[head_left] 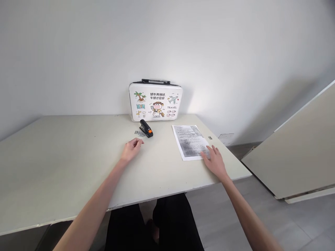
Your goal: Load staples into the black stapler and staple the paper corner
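My left hand point(132, 149) rests on the table with its fingers curled in; no object shows in it. Just beyond its fingertips lie several small strips of staples point(140, 133). Beside them sits a black stapler point(146, 129) with an orange patch on its near end. My right hand point(215, 162) is open, its fingers spread over the lower right corner of a printed sheet of paper point(190, 143). Whether it presses on the sheet or only hovers just above, I cannot tell. The sheet lies flat, printed side up.
A white case point(156, 103) with cartoon pictures and a black handle stands upright against the wall behind the stapler. A small grey piece point(210, 137) lies near the right edge of the pale table point(65, 157). A light panel point(293, 150) stands on the floor at right.
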Demonstrator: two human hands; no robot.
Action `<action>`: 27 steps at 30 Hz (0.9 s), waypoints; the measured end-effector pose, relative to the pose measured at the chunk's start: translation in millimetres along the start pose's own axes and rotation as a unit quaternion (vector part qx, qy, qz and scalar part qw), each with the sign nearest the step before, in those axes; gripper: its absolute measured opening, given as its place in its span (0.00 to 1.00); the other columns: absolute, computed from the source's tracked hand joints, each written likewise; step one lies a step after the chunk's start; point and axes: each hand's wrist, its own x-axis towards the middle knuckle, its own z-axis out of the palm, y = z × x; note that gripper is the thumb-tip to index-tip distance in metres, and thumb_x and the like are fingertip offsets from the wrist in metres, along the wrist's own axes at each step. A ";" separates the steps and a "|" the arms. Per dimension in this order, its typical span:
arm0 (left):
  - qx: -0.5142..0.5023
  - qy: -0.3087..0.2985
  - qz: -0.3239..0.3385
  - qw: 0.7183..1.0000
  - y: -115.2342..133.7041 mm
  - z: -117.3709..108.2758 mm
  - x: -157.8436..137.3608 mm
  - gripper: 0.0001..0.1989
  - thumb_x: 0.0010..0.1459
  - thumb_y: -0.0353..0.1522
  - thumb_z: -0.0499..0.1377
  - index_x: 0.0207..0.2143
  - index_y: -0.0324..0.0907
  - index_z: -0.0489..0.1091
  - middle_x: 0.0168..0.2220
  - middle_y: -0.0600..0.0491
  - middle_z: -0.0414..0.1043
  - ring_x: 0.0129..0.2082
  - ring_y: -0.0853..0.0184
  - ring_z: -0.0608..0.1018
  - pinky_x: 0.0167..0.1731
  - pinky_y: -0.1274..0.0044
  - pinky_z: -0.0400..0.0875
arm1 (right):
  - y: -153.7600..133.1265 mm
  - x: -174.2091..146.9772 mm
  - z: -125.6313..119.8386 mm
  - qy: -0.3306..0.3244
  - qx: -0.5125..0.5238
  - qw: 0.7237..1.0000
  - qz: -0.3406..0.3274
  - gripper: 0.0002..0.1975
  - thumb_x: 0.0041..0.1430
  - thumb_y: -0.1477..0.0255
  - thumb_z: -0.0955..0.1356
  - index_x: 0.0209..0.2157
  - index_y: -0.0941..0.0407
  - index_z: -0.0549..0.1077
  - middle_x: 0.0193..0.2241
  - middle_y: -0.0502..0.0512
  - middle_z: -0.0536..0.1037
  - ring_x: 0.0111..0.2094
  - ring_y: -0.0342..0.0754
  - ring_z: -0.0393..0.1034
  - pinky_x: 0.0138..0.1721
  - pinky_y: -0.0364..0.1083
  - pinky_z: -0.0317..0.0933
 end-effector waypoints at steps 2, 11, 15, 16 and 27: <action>-0.002 0.000 -0.001 1.000 0.3 -0.4 -0.3 0.17 0.59 0.47 0.54 0.33 0.45 0.75 0.24 0.57 0.64 0.24 0.67 0.65 0.26 0.76 0.58 | -3.6 -1.2 0.9 -0.014 -0.023 1.000 0.004 0.39 0.69 0.46 0.57 0.69 0.59 0.64 0.74 0.68 0.57 0.76 0.69 0.43 0.72 0.66 0.45; -0.008 -0.004 0.005 1.000 1.1 -1.7 -0.2 0.17 0.59 0.48 0.55 0.34 0.45 0.75 0.24 0.57 0.64 0.24 0.66 0.66 0.26 0.76 0.58 | -10.4 -1.0 1.6 -0.053 -0.065 0.996 0.021 0.40 0.71 0.45 0.54 0.71 0.57 0.64 0.74 0.67 0.56 0.76 0.70 0.43 0.72 0.66 0.41; -0.013 -0.007 0.008 1.000 -1.3 -0.8 1.1 0.16 0.60 0.46 0.55 0.33 0.45 0.75 0.24 0.57 0.65 0.25 0.66 0.67 0.26 0.76 0.59 | -10.0 -1.1 1.2 -0.049 -0.070 0.996 0.018 0.40 0.71 0.45 0.54 0.70 0.56 0.65 0.74 0.66 0.57 0.75 0.69 0.45 0.72 0.66 0.42; -0.013 -0.007 0.007 1.000 -1.6 -0.5 1.0 0.16 0.60 0.46 0.56 0.33 0.45 0.75 0.24 0.57 0.66 0.25 0.66 0.68 0.26 0.76 0.59 | -9.6 -1.0 1.3 -0.048 -0.071 0.996 0.015 0.40 0.71 0.45 0.54 0.70 0.56 0.65 0.74 0.66 0.57 0.75 0.69 0.45 0.72 0.66 0.42; -0.009 0.007 0.014 1.000 0.2 -0.8 -16.9 0.16 0.61 0.46 0.55 0.32 0.46 0.75 0.22 0.58 0.63 0.24 0.65 0.67 0.27 0.75 0.59 | -24.8 -38.0 1.4 -0.029 -0.066 0.997 -0.028 0.33 0.73 0.51 0.54 0.66 0.55 0.70 0.71 0.66 0.63 0.74 0.63 0.52 0.72 0.66 0.46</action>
